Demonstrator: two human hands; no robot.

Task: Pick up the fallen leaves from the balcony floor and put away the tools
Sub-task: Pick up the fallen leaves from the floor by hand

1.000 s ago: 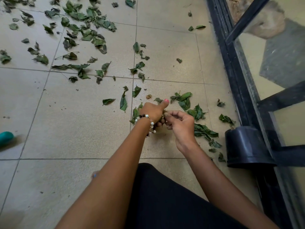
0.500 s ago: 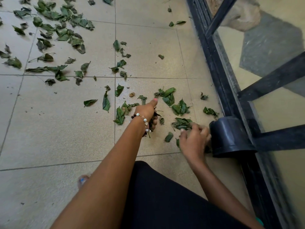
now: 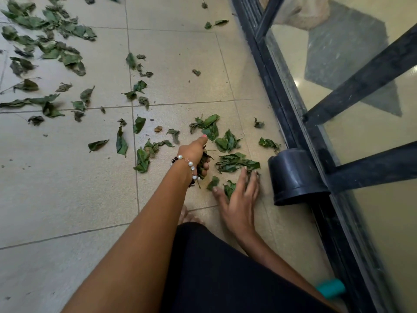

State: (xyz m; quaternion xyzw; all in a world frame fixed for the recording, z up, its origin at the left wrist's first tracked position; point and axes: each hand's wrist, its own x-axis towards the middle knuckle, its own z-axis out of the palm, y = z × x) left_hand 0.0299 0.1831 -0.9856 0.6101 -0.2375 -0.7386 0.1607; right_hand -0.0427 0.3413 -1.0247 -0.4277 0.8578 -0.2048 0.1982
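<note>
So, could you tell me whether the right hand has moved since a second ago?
Yes. The right hand has left the left hand and gone right, toward the black pot, fingers spread on the leaves.

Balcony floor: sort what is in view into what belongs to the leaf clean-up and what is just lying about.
Part of the job:
- scattered green fallen leaves on the tiles
- bunch of picked green leaves gripped by the left hand
- right hand, spread flat over leaves

Just there:
- overturned black plastic pot by the railing
- black metal railing
- bead bracelet
</note>
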